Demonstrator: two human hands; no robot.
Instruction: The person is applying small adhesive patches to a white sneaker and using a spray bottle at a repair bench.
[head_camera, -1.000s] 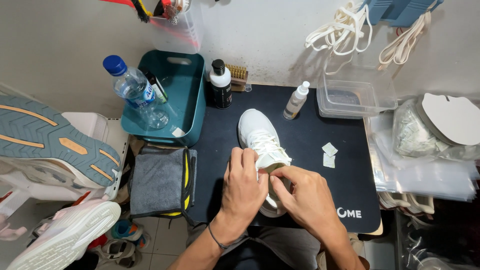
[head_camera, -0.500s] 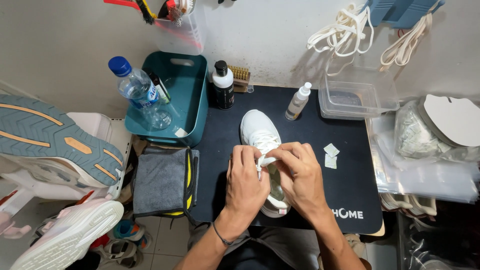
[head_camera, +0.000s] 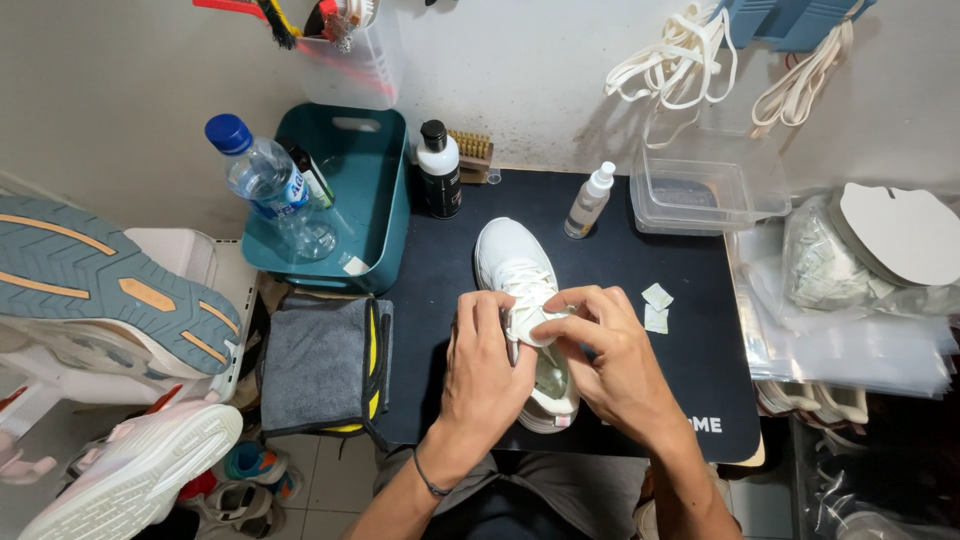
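Both our hands, left hand (head_camera: 487, 372) and right hand (head_camera: 607, 362), are pinched together on the laces of the white mesh sneaker (head_camera: 524, 300), which lies on the black rubber mat (head_camera: 690, 370), toe pointing away from us.

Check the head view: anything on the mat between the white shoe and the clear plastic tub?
Head view: only two small pale packets lie on the black mat between the white shoe and the clear tub; otherwise bare.

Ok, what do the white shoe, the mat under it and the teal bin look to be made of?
White shoe: seemingly knit or mesh fabric, matte, soft-looking upper. Black mat: probably rubber or foam, flat, dull, no glare. Teal bin: moulded plastic, smooth walls with a faint sheen. Both hands, left hand and right hand, grip the shoe.
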